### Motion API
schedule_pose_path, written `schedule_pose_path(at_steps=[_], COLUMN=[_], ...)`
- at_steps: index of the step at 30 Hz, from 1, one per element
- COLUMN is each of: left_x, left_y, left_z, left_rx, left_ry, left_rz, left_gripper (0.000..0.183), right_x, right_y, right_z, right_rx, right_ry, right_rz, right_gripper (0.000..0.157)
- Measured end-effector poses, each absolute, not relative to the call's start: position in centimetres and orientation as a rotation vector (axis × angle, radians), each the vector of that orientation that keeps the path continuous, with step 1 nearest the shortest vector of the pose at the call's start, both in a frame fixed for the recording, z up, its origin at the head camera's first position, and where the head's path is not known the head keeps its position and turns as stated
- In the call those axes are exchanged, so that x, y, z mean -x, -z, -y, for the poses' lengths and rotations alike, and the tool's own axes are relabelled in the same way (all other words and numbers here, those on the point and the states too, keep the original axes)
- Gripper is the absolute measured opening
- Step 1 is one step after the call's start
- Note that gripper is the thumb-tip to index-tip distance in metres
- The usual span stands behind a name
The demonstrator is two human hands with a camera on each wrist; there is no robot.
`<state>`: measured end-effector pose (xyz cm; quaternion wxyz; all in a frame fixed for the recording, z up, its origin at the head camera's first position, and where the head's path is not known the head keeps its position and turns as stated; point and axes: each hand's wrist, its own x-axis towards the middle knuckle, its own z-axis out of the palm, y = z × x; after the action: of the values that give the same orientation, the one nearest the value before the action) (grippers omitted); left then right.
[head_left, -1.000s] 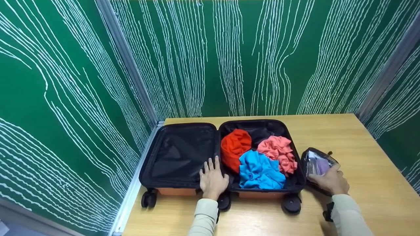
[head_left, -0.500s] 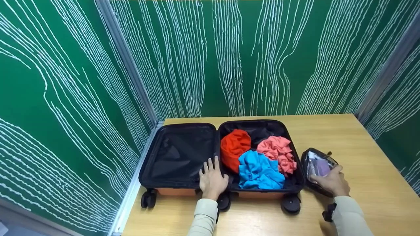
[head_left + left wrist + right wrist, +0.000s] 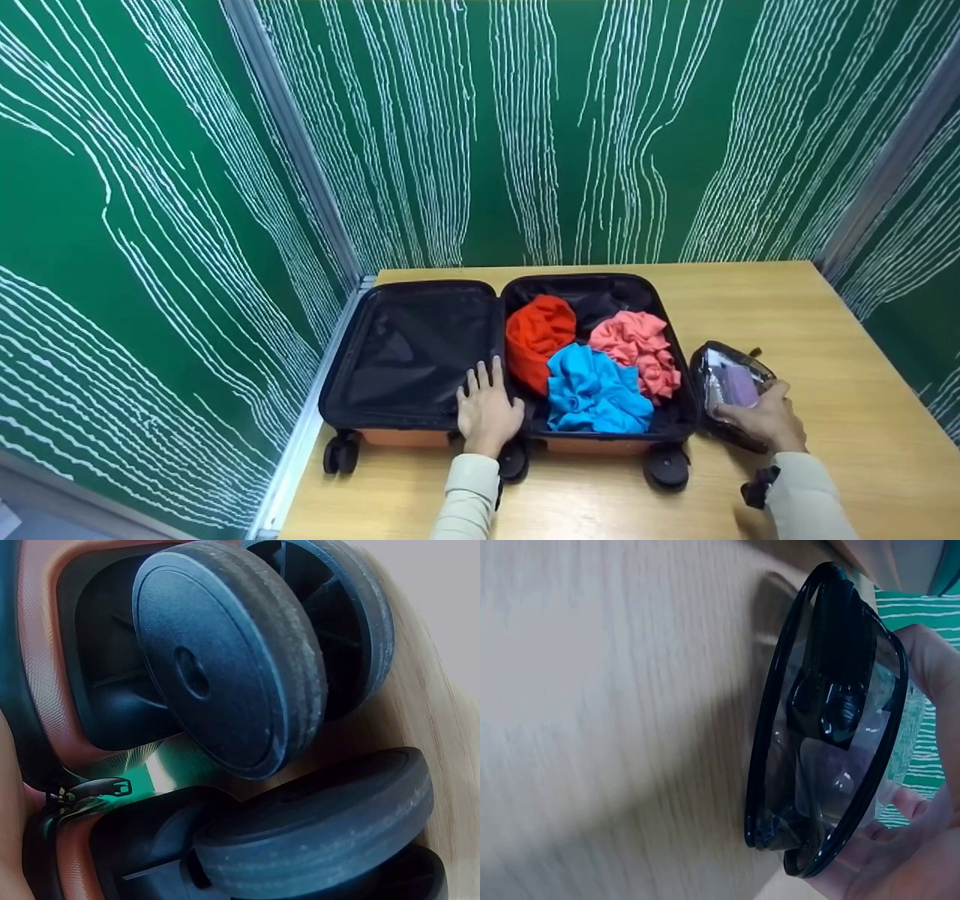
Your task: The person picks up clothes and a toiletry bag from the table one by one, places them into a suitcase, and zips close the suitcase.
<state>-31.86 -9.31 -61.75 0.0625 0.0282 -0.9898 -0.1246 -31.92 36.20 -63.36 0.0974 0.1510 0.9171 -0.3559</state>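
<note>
An open suitcase (image 3: 420, 360) lies on the wooden table in the head view, with its black-lined left half bare of clothes. My left hand (image 3: 487, 412) rests with spread, straight fingers on the front rim near the hinge between the halves. To the right of the suitcase, my right hand (image 3: 769, 420) grips a clear toiletry pouch (image 3: 832, 787) with black trim, thumb on one side and fingers on the other. Something purple shows through its clear side. In the right wrist view the pouch's black zipper (image 3: 840, 652) faces the camera, close to the tabletop.
In the suitcase's right half sit a red cloth (image 3: 536, 341), a blue cloth (image 3: 596, 390) and a pink cloth (image 3: 637, 349), all bunched. Black wheels (image 3: 225, 660) stick out from its front side. Green walls (image 3: 517, 135) with white lines enclose the table (image 3: 847, 360).
My right hand and the toiletry pouch have shifted slightly right and toward me. The left hand stays in place on the suitcase.
</note>
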Motion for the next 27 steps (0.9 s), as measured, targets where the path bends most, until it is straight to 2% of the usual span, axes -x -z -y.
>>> schedule_pose_path(at_steps=[13,27], left_x=[31.9,32.1], left_y=[61.8,62.1], left_z=[9.2,9.3], left_rx=[-0.084,-0.088], left_ry=[0.355,0.339], left_rz=[2.997,2.994], left_gripper=[0.081,0.080], right_x=[31.2,30.7], right_y=[64.6,65.1], right_z=[-36.6,-36.3], right_rx=[-0.486,-0.561], right_ry=[1.195,1.371], right_rz=[-2.744,-2.666], right_gripper=[0.104,0.104])
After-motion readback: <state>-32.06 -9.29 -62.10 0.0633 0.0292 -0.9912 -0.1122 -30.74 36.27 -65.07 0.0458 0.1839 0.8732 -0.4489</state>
